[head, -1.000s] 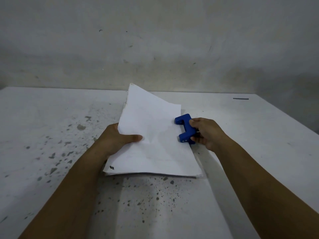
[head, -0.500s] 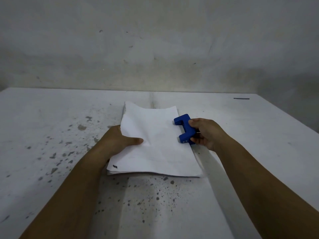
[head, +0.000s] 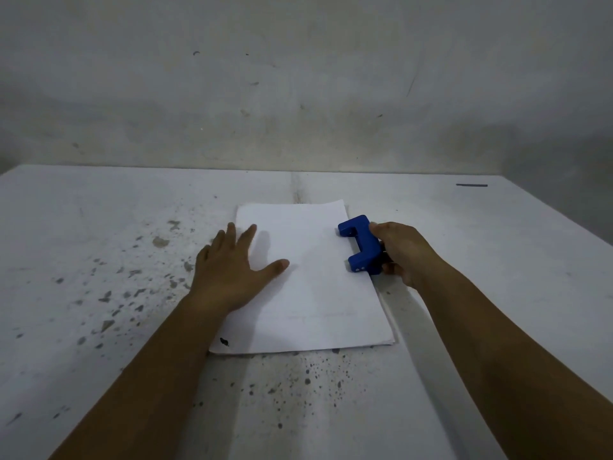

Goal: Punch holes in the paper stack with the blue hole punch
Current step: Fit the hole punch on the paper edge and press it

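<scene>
Flattened since the earlier frame, the white paper stack (head: 311,280) lies level on the speckled white table (head: 99,260), the left hand (head: 232,270) pressing its left edge, fingers spread straight. At its right edge the right hand (head: 403,252) grips the blue plastic hole punch (head: 361,244), fingers curled (press squarely).

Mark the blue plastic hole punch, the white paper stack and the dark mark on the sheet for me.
blue plastic hole punch (head: 365,242), head view, on its middle bar.
white paper stack (head: 318,287), head view, on the bare top sheet.
dark mark (head: 224,341), head view, on the sheet's near left corner.
</scene>
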